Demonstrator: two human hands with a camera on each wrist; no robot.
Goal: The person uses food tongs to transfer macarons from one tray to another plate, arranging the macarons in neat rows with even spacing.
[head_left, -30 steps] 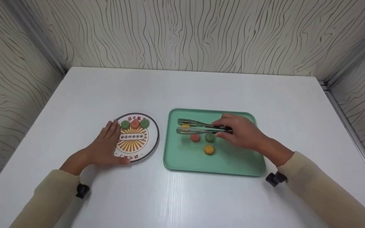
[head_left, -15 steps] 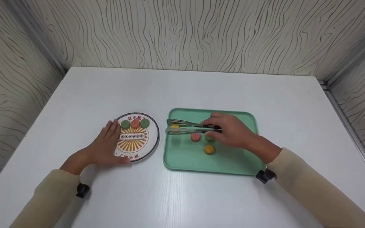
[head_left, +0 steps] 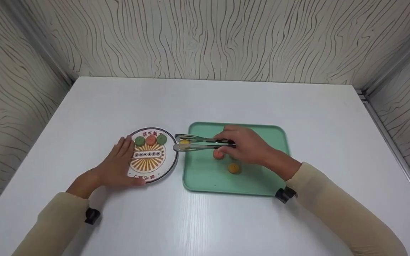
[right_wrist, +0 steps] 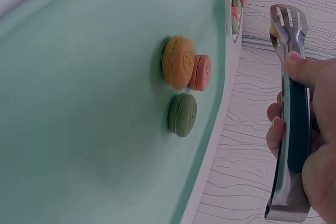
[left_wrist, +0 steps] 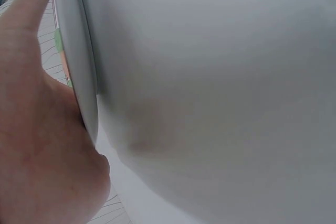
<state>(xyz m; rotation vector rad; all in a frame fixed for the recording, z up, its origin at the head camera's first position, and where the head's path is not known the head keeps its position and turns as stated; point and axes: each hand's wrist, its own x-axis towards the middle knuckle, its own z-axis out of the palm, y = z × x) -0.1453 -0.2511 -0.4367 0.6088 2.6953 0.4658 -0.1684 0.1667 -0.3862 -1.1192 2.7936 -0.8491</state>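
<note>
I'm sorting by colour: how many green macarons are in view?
3: one green macaron and another on the plate, flanking the pink one; a third on the tray, hidden in the head view behind the right hand.

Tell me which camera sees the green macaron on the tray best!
The right wrist view: that green macaron shows whole, unblocked. In the head view, the right hand seems to hide it. The left wrist view doesn't show it.

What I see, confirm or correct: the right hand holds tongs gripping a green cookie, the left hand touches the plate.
Not green: the head view shows a yellow cookie in the tongs. The right hand does hold them, and the left hand touches the plate.
</note>
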